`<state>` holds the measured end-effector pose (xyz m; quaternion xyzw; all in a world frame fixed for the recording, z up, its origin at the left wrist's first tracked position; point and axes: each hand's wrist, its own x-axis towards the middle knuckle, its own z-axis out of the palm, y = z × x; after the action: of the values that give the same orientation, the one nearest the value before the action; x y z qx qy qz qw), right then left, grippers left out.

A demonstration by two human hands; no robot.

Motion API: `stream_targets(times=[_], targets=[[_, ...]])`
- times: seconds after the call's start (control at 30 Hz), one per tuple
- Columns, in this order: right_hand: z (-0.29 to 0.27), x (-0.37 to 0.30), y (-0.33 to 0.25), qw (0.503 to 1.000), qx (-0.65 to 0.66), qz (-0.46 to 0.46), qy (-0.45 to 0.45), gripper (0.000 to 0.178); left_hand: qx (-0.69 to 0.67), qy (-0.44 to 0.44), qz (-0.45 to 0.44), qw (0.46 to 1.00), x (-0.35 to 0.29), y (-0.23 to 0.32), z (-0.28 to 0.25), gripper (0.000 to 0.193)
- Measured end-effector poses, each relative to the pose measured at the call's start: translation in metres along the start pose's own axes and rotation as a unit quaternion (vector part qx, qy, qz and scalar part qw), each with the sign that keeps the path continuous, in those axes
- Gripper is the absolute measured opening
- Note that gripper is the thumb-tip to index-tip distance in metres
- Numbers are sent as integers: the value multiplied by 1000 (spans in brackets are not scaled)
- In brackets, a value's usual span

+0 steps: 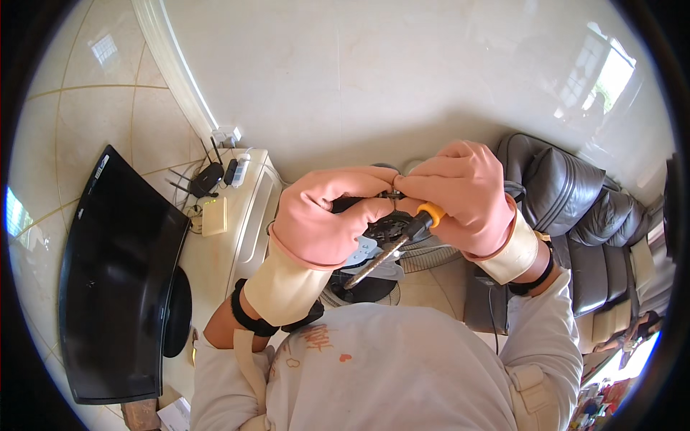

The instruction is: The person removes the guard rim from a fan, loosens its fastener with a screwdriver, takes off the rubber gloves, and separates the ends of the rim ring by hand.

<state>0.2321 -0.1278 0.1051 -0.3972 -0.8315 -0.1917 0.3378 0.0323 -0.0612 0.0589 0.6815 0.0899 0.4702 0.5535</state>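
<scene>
Both hands wear pink rubber gloves with cream cuffs and meet fingertip to fingertip in front of my chest. My left hand [316,215] is closed in a pinch on a small dark part [392,194], which the fingers mostly cover. From the other side, my right hand [463,194] pinches at the same part. Tucked in the right hand is a screwdriver [377,264] with a black and orange handle, its rusty shaft slanting down to the left. Under the hands stands an electric fan [431,257], its wire guard and dark body partly hidden.
At left, a black monitor [118,287] stands by a white cabinet [233,248] that bears a black router [207,179] and a pale box [214,217]. A dark leather sofa [564,183] lies at right. Behind runs a glossy wall [338,79].
</scene>
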Motion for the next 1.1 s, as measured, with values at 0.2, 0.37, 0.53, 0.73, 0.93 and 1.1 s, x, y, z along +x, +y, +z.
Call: stream_targets(times=[0.2,0.37,0.53,0.73,0.93,1.1], targets=[[-3,10,5,996,54,17,-65,25,107,-19,-26,994,4,14,-7,8],[-2,15,10,991,109,43,-72,24,14,9,-50,999,2,3,-11,8],[4,16,2,996,50,58,-35,27,26,19,-8,999,7,7,-6,6],[4,11,-11,995,-12,77,-62,27,63,32,-2,997,1,1,-4,3],[-3,6,-9,993,46,59,-94,34,65,25,69,995,-6,-7,-1,9],[-1,1,-9,997,-8,65,-42,35,62,30,53,996,-1,0,0,10]])
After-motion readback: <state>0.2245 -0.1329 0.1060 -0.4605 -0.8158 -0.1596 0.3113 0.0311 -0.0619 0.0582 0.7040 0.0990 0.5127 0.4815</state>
